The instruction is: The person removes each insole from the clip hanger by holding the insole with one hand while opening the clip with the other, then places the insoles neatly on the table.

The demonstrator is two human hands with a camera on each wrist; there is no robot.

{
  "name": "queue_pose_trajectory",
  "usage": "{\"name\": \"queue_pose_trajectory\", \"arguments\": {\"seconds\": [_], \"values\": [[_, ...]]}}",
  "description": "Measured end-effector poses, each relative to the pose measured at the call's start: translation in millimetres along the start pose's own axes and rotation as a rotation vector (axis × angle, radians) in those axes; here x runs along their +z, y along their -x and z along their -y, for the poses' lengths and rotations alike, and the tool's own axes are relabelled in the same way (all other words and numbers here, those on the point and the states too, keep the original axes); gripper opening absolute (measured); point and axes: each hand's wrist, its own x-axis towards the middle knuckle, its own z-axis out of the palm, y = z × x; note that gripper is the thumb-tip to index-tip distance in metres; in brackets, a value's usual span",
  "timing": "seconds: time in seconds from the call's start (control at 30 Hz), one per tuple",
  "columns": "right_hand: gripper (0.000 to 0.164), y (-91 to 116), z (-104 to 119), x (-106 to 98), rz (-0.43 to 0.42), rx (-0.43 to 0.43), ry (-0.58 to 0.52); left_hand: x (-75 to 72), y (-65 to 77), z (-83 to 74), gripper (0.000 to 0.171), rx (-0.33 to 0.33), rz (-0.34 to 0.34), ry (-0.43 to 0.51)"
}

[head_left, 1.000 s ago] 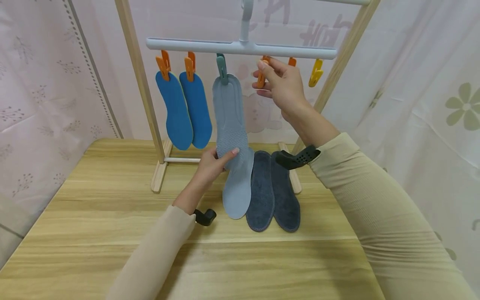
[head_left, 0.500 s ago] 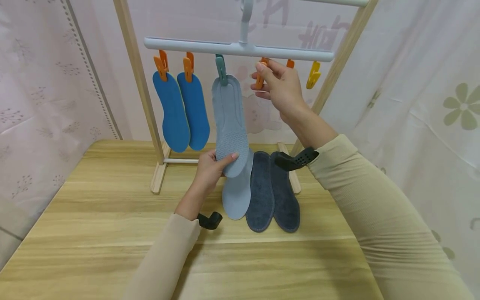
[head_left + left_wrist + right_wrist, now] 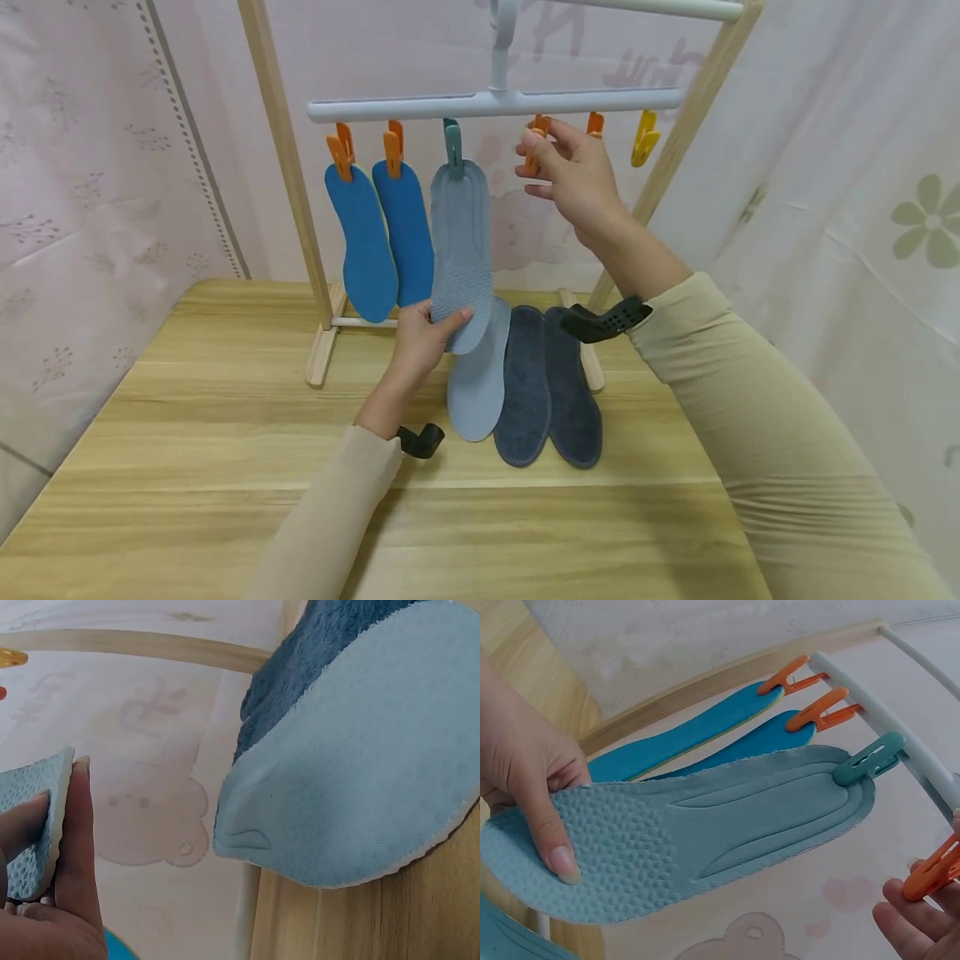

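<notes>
Showed, across the top of the frame, a white bar (image 3: 480, 103) now lower at its left end, after sloping down to the right half a second earlier. Brought two blue insoles (image 3: 369, 250) lower with it, left of centre. Kept, at centre, a ribbed gray insole (image 3: 461, 225) under a green clip (image 3: 454, 148), its lower part pinched by the left hand (image 3: 422, 337), thumb on top. Kept, right of that, an orange clip (image 3: 931, 874) between thumb and fingers of the right hand (image 3: 588, 175), with no insole in it. Seemed only a rocking of the bar, with the gray insole apparently well clipped and neither grasp yet released.

Looked smooth and flat in the blue pair, with thin yellowish edges. Looked like soft cloth in the ribbed insole, with raised curved lines above and pebbly dimples below. Saw beneath it, lower centre, a loose gray insole (image 3: 477, 400), rounded at the near end. Found to its right two dark insoles (image 3: 522, 392), fuzzy and stitched round the rim, on a table (image 3: 187, 500) of pale, streaky wood grain. Ended at upper right with a glossy yellow clip (image 3: 645, 140).
</notes>
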Motion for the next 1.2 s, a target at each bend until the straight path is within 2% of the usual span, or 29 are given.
{"name": "queue_pose_trajectory", "arguments": {"seconds": [0.2, 0.6, 0.77, 1.03, 1.2], "values": [[0.050, 3, 2, -5, 0.006, 0.011, 0.020, -0.5, 0.7, -1.1, 0.037, -0.003, -0.005, -0.010], [0.051, 7, 10, -4, 0.014, 0.023, 0.042, -8.5, -0.4, -3.4, 0.037, 0.004, -0.021, -0.049], [0.057, 10, 9, -2, 0.011, 0.041, 0.061, -10.8, -1.1, -2.9, 0.037, 0.002, -0.017, -0.053], [0.065, 18, -5, -2, 0.078, 0.083, 0.059, -12.0, -1.6, -4.1, 0.036, -0.007, -0.024, -0.061], [0.068, 27, -18, -3, 0.154, 0.130, 0.038, -12.8, -0.5, -3.7, 0.036, -0.007, -0.018, -0.076]]}}
